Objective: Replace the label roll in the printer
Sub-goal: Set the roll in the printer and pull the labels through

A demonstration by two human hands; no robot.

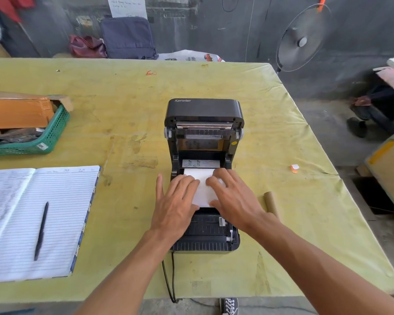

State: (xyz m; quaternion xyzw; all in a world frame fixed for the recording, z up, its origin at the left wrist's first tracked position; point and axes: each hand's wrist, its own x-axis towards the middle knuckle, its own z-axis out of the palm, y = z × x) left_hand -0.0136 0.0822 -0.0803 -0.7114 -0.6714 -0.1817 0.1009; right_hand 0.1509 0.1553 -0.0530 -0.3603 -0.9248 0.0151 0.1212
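A black Xprinter label printer (204,110) stands on the yellow-green table (127,114) with its lid tilted up and back. A white label roll (203,178) sits in the open bay, its loose paper pulled forward over the front. My left hand (176,201) rests flat on the roll's left side, fingers spread. My right hand (233,196) presses on the right side of the roll and paper. The lower part of the paper is hidden under my hands. An empty brown cardboard core (271,202) lies on the table just right of the printer.
An open lined notebook (21,221) with a black pen (41,230) lies at left. A green basket (48,137) holding cardboard sits at far left. A small orange-white scrap (294,168) lies at right. The printer's black cable (171,278) hangs over the near edge. A fan (303,39) stands behind.
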